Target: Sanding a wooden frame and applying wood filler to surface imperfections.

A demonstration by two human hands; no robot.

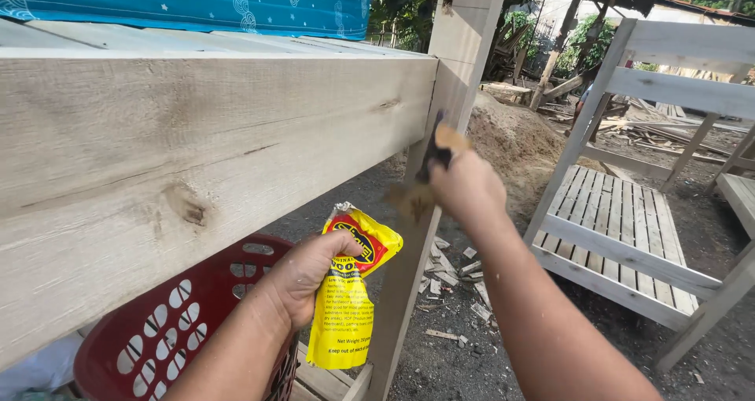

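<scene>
head view | pale rough-sawn wooden bed-frame rail (197, 157) fills the left | dark red perforated plastic basket (169, 330) below it | left hand (303, 275) clenched around yellow plastic pouch (346, 307) under the rail | right hand (464, 185) grips small dark-handled putty knife (437, 151), blurred, by the upright post (460, 63)

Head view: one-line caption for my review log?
Left hand grips a yellow pouch while right hand presses a putty knife against the bed frame's post.
</scene>
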